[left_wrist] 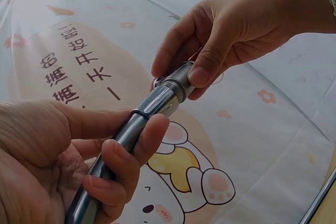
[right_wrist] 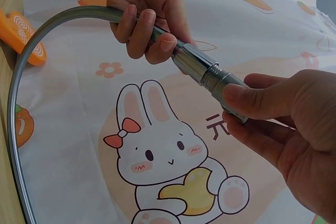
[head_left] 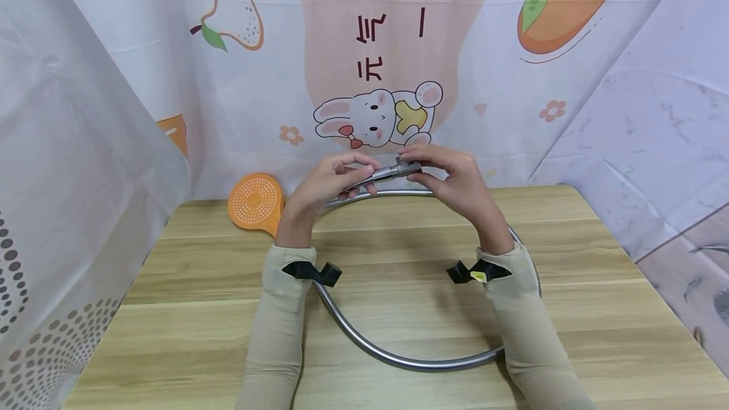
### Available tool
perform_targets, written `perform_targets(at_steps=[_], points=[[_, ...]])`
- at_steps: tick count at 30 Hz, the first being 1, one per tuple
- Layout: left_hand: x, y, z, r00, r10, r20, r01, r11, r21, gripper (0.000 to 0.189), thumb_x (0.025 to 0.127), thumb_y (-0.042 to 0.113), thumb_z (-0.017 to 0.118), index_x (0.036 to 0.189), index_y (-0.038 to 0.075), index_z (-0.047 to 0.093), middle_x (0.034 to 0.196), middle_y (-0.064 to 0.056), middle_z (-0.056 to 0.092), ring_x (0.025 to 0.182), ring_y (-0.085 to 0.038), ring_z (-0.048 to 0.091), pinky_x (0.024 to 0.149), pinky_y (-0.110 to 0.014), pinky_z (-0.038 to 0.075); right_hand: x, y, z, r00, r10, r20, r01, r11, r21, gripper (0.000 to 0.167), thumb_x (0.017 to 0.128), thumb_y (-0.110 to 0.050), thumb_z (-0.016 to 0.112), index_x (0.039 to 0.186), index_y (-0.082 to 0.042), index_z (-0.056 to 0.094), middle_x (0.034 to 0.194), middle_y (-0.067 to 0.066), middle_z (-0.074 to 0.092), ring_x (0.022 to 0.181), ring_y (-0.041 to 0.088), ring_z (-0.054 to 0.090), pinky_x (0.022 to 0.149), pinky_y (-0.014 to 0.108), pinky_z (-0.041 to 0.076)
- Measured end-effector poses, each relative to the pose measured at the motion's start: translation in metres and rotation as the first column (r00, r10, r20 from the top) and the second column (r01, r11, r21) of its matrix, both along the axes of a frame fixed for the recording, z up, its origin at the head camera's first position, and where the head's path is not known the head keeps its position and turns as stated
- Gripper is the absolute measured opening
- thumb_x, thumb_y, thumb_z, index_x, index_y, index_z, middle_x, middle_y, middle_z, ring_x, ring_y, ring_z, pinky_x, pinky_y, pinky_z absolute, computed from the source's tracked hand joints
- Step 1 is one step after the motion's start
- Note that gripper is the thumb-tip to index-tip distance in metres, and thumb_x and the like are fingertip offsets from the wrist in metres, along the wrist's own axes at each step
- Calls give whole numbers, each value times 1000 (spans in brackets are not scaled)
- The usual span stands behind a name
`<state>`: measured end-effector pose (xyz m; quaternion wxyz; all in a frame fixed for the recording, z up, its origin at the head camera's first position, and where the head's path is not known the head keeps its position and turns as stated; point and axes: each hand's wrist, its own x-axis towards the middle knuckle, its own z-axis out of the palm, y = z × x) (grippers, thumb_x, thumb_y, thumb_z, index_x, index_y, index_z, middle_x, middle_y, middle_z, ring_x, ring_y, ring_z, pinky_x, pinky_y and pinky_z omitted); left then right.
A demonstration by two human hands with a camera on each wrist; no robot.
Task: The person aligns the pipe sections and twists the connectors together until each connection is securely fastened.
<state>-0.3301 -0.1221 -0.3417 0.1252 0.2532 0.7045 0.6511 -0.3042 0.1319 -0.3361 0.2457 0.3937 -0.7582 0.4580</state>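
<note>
My left hand [head_left: 326,183] grips the end of a silver metal shower hose [head_left: 393,360] just behind its shiny end nut [right_wrist: 193,62]. Opposite it, my right hand [head_left: 455,177] pinches a dull grey metal fitting [left_wrist: 182,80] between thumb and fingers. Nut and fitting line up end to end, raised above the back of the table. A short band of screw thread [right_wrist: 213,76] shows between them in the right wrist view. From the left hand, the hose curves away toward the table. The fitting's far end is partly covered by my right fingers.
An orange shower head [head_left: 256,201] lies at the table's back left, its handle partly behind my left wrist. The hose loops across the wooden table [head_left: 188,309] and passes under both forearms. A printed cloth [head_left: 490,112] with a rabbit and fruit hangs behind.
</note>
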Motion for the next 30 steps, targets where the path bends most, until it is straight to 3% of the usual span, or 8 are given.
perform_targets(at_steps=[9,25,30], points=[[1,-2,1,999,31,37,-28,997,-71,25,103,18,62,110,-4,73,73,3,72,57,-7,45,50,-19,33,1,-1,1,1000,-1,1,1,1000,1,40,77,15,80,114,1,75,119,15,74,116,3,65,95,22,55],[0,0,0,1000,-24,16,25,999,-32,28,98,7,66,125,1,63,73,1,72,53,-8,43,48,-21,31,1,1,0,1000,-14,-8,14,1000,11,41,77,16,80,114,0,75,120,15,74,113,5,67,95,22,55],[0,1,0,1000,-8,8,9,1000,-26,23,103,12,59,123,2,65,74,2,73,54,-8,44,47,-20,33,1,1,1,1000,-10,-8,10,1000,11,40,77,15,80,114,0,75,119,15,74,113,5,67,95,23,56]])
